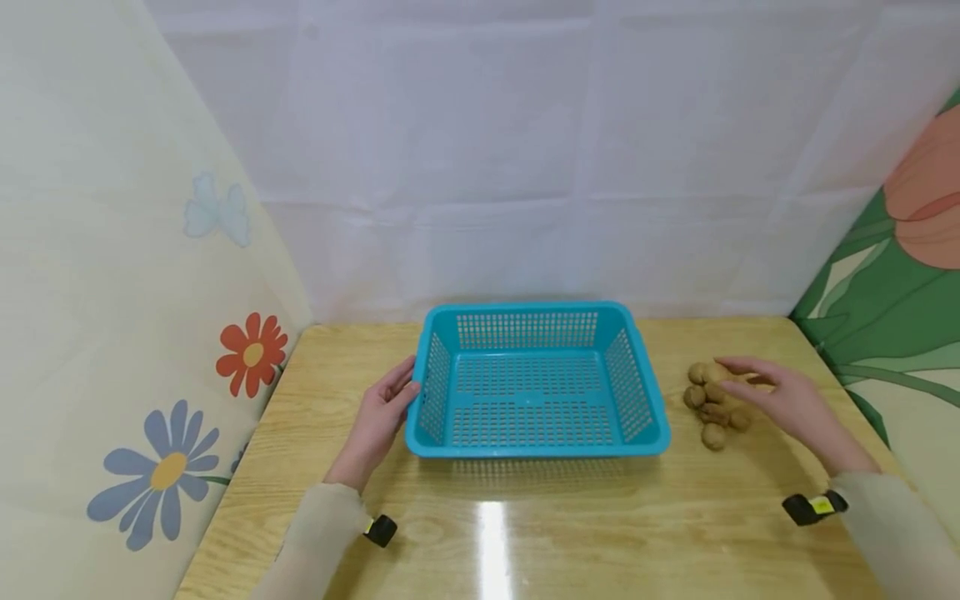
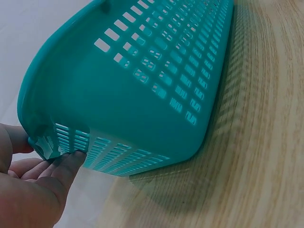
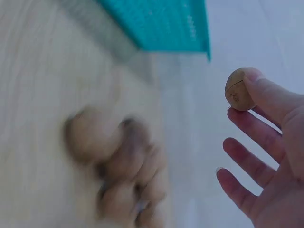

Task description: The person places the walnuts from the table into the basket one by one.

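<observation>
A blue-green plastic basket (image 1: 538, 451) with grid-holed walls stands on the table, nothing inside it. My left hand (image 1: 380, 421) grips its left rim, thumb on top and fingers curled under the edge, as the left wrist view shows. To the right of the basket lies a small cluster of brown walnuts (image 1: 714, 437), blurred in the right wrist view. Just over this cluster, my right hand (image 1: 787, 402) pinches one walnut (image 3: 236, 95) between thumb and index finger. A seam line runs across its shell. The other fingers of that hand are spread loosely.
The wooden table (image 1: 420, 533) ends at a white cloth backdrop (image 1: 465, 167) close behind the basket. Flower-printed sheets (image 1: 90, 292) flank both sides. Each wrist wears a small black camera (image 1: 381, 530).
</observation>
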{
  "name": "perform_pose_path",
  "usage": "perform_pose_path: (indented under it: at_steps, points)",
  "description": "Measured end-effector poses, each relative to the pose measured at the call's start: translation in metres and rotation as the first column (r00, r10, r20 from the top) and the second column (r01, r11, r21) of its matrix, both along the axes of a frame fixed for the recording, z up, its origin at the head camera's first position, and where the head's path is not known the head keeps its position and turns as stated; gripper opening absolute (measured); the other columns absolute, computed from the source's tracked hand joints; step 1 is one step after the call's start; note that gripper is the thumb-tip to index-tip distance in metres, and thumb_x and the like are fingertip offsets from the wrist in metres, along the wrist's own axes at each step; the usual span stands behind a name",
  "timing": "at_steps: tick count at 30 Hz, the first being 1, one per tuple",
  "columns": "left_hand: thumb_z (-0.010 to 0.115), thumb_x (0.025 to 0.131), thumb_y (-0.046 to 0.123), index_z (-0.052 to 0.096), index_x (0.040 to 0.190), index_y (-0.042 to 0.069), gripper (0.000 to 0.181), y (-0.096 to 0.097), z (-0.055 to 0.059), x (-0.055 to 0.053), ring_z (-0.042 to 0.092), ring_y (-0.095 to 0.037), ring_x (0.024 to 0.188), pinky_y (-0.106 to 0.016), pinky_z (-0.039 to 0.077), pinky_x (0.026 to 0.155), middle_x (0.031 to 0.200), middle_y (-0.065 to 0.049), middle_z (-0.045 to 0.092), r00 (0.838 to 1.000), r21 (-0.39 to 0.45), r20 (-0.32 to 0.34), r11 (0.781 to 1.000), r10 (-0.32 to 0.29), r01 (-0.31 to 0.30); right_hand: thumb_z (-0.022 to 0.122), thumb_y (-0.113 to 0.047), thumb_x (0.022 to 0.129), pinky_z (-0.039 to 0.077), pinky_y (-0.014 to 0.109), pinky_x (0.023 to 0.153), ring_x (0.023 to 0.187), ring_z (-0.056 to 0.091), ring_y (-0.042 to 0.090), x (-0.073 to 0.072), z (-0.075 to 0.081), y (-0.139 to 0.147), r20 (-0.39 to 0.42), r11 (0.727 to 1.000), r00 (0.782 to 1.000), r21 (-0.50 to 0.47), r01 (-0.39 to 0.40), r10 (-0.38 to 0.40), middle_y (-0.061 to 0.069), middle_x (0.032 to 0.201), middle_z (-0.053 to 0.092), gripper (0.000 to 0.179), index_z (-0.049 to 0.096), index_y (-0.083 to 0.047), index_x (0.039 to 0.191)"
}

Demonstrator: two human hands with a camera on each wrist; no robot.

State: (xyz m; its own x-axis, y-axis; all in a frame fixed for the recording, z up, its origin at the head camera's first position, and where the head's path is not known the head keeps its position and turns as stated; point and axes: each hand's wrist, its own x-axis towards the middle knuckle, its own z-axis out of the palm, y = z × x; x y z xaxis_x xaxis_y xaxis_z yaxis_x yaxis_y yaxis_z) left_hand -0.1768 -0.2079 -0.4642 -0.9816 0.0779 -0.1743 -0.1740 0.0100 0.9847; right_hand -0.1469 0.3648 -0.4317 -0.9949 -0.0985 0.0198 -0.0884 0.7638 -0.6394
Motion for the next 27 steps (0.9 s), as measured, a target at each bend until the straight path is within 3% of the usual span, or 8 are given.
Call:
perform_pose_path:
  at_steps: [8,13,18,27]
  points:
    - [0.051,0.111,0.016,0.034,0.164,0.012,0.055,-0.002,-0.002,-0.001,0.047,-0.024,0.144,-0.020,0.053,0.096,0.163,-0.011,0.042,1.000,-0.004,-0.020,1.000,-0.006,0.006,0.063,-0.053,0.102,0.049,0.063,0.092,0.126,0.053,0.039,-0.028,0.032,-0.048,0.026,0.996,0.996,-0.007,-0.087,0.087,0.016,0.151,0.055,0.062,0.055,-0.020,0.153]
    - [0.050,0.112,0.018,0.034,0.164,0.013,0.055,-0.004,-0.001,-0.003,0.045,-0.025,0.145,-0.020,0.052,0.097,0.164,-0.010,0.042,1.000,-0.009,-0.021,1.000,-0.006,0.006,0.064,-0.056,0.100,0.048,0.061,0.097,0.129,0.053,0.038,-0.052,0.045,-0.084,0.016,0.987,0.987,-0.008,-0.162,0.162,0.014,0.150,0.057,0.062,0.059,-0.019,0.149]
    - [0.050,0.112,0.016,0.034,0.164,0.012,0.055,-0.003,-0.002,-0.002,0.045,-0.026,0.145,-0.020,0.052,0.097,0.164,-0.011,0.042,1.000,0.002,-0.018,1.000,-0.003,0.003,0.070,-0.041,0.100,0.046,0.055,0.103,0.126,0.057,0.035,-0.075,0.048,-0.125,-0.036,0.957,0.958,-0.053,-0.285,0.283,0.012,0.139,0.065,0.050,0.065,-0.012,0.141]
    - [0.051,0.112,0.016,0.036,0.163,0.012,0.054,-0.001,-0.003,0.001,0.047,-0.026,0.143,-0.020,0.053,0.095,0.163,-0.012,0.043,1.000,0.007,-0.017,1.000,0.002,-0.002,0.076,-0.031,0.097,0.053,0.046,0.091,0.110,0.064,0.028,-0.109,0.049,-0.196,-0.038,0.909,0.909,-0.018,-0.417,0.416,0.008,0.126,0.072,0.048,0.068,-0.010,0.139]
